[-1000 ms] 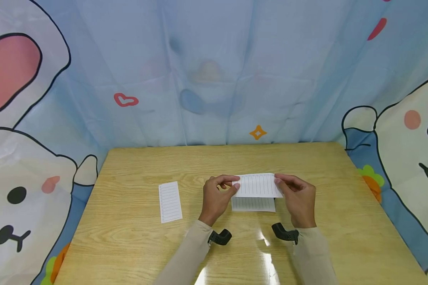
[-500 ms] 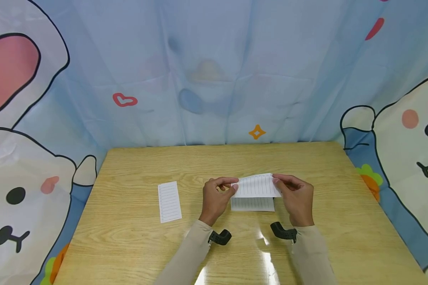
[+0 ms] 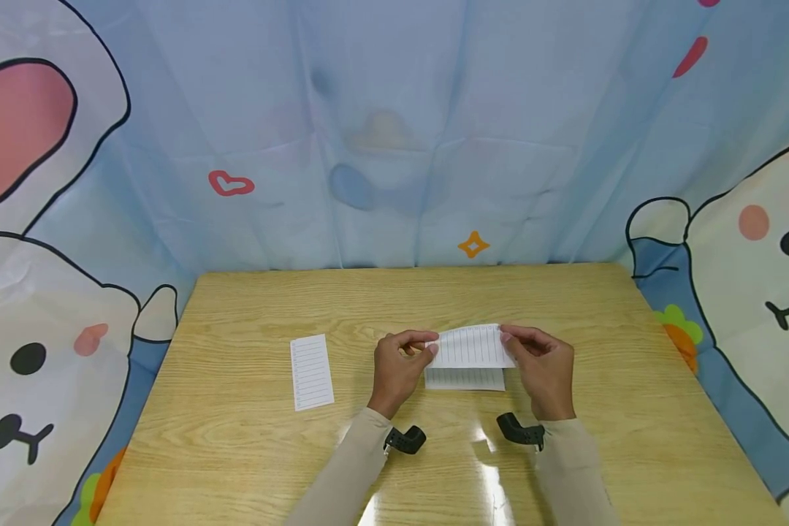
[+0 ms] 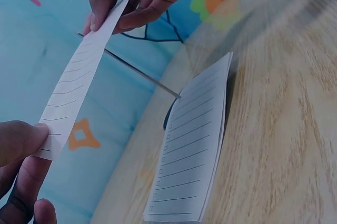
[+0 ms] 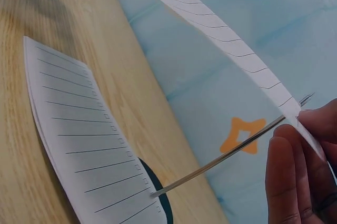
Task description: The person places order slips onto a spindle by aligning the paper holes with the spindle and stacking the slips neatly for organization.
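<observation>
Presently, the left hand (image 3: 394,372) and right hand (image 3: 548,372) pinch 1 lined sheet (image 3: 470,347) by its 2 ends, each grip nearly closed, above the paper stack (image 3: 464,379). I cannot tell if the spike (image 5: 218,161) pierces it; uneven pulling could tear it, or the nearby right hand could be pricked.

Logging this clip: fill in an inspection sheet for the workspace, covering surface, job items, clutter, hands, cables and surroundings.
Surface: light wood-grain table, bright reflections near the person.
Job items: raised lined sheet above a lined stack; metal rod rises at the stack's edge, beside a dark base. Whether rod and sheet touch: cannot tell.
Clutter: one loose sheet, flat, left of the hands.
Hands: left hand and right hand pinch opposite ends of the raised lined sheet.
Cables: nothing seen.
Surroundings: pale-blue backdrop with cartoon animals.
</observation>
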The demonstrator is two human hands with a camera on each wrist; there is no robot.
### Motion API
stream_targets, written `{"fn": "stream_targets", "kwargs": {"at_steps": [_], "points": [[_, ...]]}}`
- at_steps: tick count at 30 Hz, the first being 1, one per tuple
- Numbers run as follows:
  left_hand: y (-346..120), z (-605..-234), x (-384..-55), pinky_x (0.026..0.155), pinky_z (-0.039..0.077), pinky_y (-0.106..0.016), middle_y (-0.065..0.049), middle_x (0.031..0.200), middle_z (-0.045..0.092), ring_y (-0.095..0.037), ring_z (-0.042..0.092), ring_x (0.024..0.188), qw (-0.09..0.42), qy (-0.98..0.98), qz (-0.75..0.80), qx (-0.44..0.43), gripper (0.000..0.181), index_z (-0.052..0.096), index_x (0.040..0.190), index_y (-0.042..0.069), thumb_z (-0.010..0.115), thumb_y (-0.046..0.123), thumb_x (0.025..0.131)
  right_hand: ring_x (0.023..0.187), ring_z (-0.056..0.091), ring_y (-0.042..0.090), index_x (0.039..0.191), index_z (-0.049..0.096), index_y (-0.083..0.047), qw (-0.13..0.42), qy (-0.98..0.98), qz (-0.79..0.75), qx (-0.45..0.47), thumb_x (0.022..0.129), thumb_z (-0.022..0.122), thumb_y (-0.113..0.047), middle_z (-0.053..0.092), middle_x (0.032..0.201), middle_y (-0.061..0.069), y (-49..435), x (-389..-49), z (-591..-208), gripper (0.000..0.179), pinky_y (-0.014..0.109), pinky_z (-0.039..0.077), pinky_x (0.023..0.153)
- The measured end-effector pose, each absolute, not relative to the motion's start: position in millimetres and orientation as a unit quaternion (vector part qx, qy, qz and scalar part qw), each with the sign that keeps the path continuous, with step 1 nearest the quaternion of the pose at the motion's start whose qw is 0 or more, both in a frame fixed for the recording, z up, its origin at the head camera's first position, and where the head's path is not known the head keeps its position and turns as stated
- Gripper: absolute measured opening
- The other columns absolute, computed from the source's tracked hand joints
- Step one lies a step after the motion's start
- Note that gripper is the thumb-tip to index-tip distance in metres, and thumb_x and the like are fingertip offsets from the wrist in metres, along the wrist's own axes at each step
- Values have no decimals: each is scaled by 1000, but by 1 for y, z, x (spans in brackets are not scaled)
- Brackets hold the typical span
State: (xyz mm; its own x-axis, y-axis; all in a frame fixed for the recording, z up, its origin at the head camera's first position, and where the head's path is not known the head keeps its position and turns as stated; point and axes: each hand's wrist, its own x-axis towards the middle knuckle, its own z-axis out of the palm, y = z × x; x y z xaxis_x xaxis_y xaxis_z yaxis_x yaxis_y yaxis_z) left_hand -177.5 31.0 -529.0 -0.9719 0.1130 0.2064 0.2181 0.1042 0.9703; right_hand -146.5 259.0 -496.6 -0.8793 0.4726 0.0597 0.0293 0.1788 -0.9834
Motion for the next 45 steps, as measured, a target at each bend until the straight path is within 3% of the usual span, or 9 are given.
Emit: {"fn": "stream_targets", "kwargs": {"at_steps": [13,20,32,36,39,45], "points": [[33,-536,-178,81,44,-25,-8,94,78,-9,62,85,20,-740,-665,-99,12,84,105,17,81,13,94,90,74,5,111,81,3,178,-732,635,-173,93,79,0,79,97,-11,261,-146,-509,18,15,58,76],[35,-543,-180,82,45,-23,-6,96,78,-9,64,86,7,-739,-668,-89,12,83,103,17,82,10,93,91,74,3,107,82,1,161,-724,643,-193,92,78,3,81,102,-3,263,-148,-515,16,15,58,77],[35,-550,-178,84,47,-24,-3,92,75,-6,62,84,-14,-755,-651,-72,11,83,102,19,81,12,93,87,67,5,111,82,0,123,-749,607,-235,93,79,-3,76,95,-15,261,-148,-524,18,16,54,73],[36,-552,-178,79,46,-24,2,89,72,-6,58,81,-20,-776,-627,-60,11,83,100,22,82,14,93,87,68,4,110,82,1,123,-753,601,-238,92,79,-2,77,93,-15,260,-149,-528,18,15,54,73],[37,-552,-177,71,44,-24,4,86,70,-6,55,75,-21,-794,-606,-50,11,83,98,24,82,15,92,86,68,3,108,82,1,126,-756,596,-239,92,80,-1,79,94,-11,260,-150,-533,17,15,53,73],[40,-551,-176,63,42,-23,5,82,70,-2,55,70,-26,-824,-566,-22,11,83,95,24,83,16,88,86,67,-1,106,84,-3,118,-785,557,-243,91,81,-6,82,108,8,260,-150,-540,15,13,52,74]]}}
